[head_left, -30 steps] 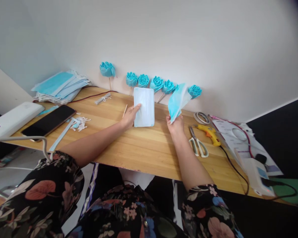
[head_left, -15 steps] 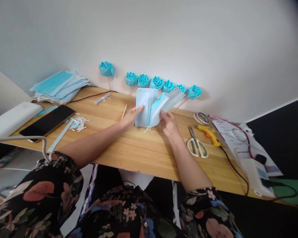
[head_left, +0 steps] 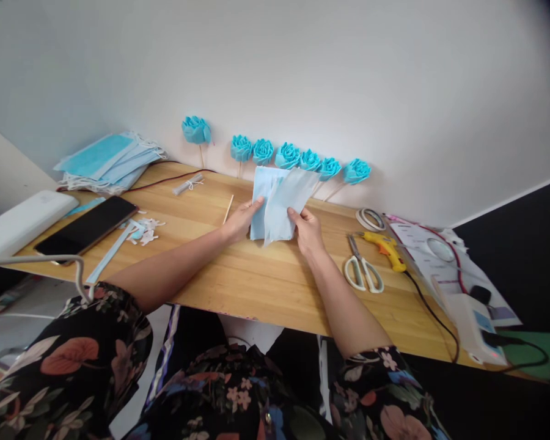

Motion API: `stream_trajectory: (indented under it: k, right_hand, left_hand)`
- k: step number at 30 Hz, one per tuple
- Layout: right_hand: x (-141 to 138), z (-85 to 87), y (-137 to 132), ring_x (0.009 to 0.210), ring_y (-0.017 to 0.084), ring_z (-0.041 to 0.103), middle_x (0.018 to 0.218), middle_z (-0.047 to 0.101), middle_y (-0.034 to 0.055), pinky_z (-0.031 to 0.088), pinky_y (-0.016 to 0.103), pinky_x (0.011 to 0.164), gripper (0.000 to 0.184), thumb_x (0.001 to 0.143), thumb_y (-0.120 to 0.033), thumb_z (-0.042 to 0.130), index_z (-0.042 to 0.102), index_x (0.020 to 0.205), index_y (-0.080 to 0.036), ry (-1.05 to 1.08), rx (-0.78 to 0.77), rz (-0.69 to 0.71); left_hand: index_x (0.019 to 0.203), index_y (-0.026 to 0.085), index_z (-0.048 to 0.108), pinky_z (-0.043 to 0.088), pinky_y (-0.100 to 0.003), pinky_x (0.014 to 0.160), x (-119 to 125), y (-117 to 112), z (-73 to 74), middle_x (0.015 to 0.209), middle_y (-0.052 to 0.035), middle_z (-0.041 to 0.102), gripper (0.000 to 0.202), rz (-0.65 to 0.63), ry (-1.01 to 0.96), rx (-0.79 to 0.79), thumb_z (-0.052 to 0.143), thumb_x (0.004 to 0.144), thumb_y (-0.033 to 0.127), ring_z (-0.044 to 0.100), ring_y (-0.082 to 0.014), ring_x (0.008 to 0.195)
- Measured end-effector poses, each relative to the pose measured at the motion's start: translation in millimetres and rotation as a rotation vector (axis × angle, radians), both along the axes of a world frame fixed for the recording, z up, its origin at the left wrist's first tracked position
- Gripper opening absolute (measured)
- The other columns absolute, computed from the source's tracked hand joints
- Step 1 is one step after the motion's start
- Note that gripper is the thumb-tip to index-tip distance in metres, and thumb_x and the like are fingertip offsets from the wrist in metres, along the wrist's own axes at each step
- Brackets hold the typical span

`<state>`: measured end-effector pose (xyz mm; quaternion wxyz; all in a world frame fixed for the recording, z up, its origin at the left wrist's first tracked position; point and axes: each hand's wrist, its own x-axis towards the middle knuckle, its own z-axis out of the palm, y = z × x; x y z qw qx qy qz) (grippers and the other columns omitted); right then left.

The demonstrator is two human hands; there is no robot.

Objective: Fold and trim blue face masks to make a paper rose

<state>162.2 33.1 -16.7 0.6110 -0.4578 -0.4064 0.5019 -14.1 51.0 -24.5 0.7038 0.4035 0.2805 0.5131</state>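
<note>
While the left hand pinches a pale-blue, rectangular fabric sheet above the brown wooden desk, the right hand grips a thin, whitish fabric sheet overlapping the first; beyond them, seven turquoise fabric roses on slim sticks line the white wall.

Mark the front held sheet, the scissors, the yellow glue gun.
Front sheet [head_left: 288, 205]: head view, middle of its pale face.
Scissors [head_left: 358, 257]: head view, where blades meet handles.
Yellow glue gun [head_left: 387, 242]: head view, yellow body.
</note>
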Motion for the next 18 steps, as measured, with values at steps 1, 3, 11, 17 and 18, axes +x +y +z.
stream_trajectory:
  k: [1, 3, 11, 17, 18]
  right_hand:
    - [-0.4, 0.5, -0.2, 0.073, 0.015, 0.063, 0.083, 0.076, -0.0009, 0.049, 0.029, 0.073, 0.035, 0.060, -0.041, 0.085, 0.075, 0.085, -0.020, -0.001, -0.005, -0.019]
    - [-0.8, 1.4, -0.3, 0.073, 0.015, 0.062, 0.081, 0.075, -0.0007, 0.048, 0.029, 0.071, 0.034, 0.060, -0.042, 0.083, 0.074, 0.083, -0.019, -0.026, -0.009, -0.077]
    - [3.3, -0.1, 4.0, 0.072, 0.012, 0.057, 0.081, 0.071, -0.0017, 0.045, 0.026, 0.070, 0.032, 0.066, -0.039, 0.075, 0.071, 0.088, -0.016, -0.088, 0.086, -0.298]
    - [-0.7, 1.0, -1.0, 0.073, 0.013, 0.056, 0.081, 0.070, -0.0015, 0.045, 0.026, 0.070, 0.030, 0.071, -0.041, 0.071, 0.067, 0.089, -0.017, -0.215, 0.133, -0.241]
    - [-1.9, 1.4, -2.2, 0.072, 0.013, 0.055, 0.080, 0.069, -0.0017, 0.045, 0.026, 0.069, 0.029, 0.072, -0.042, 0.071, 0.066, 0.087, -0.018, -0.236, 0.149, -0.225]
  left_hand:
    - [0.111, 0.015, 0.071, 0.048, -0.045, 0.107, 0.0, 0.0, -0.1, 0.112, -0.0121, 0.076, 0.044, -0.004, -0.006, -0.008, 0.067, 0.085, 0.051, 0.067, -0.0311, 0.116]
    - [0.115, 0.014, 0.069, 0.046, -0.047, 0.110, -0.2, -0.1, 0.1, 0.116, -0.0138, 0.074, 0.047, -0.010, -0.019, -0.031, 0.065, 0.087, 0.052, 0.064, -0.0320, 0.121]
    - [0.124, 0.014, 0.064, 0.040, -0.052, 0.117, 0.3, 0.1, 3.1, 0.127, -0.0159, 0.069, 0.056, 0.024, 0.000, -0.089, 0.052, 0.093, 0.058, 0.054, -0.0329, 0.134]
    - [0.119, 0.011, 0.067, 0.039, -0.051, 0.117, 1.2, -4.4, 8.4, 0.123, -0.0166, 0.071, 0.048, -0.062, -0.041, -0.054, 0.064, 0.089, 0.048, 0.059, -0.0336, 0.128]
    - [0.116, 0.010, 0.067, 0.041, -0.051, 0.116, 1.3, -4.6, 8.8, 0.121, -0.0171, 0.072, 0.044, -0.052, -0.039, -0.068, 0.066, 0.088, 0.044, 0.061, -0.0337, 0.125]
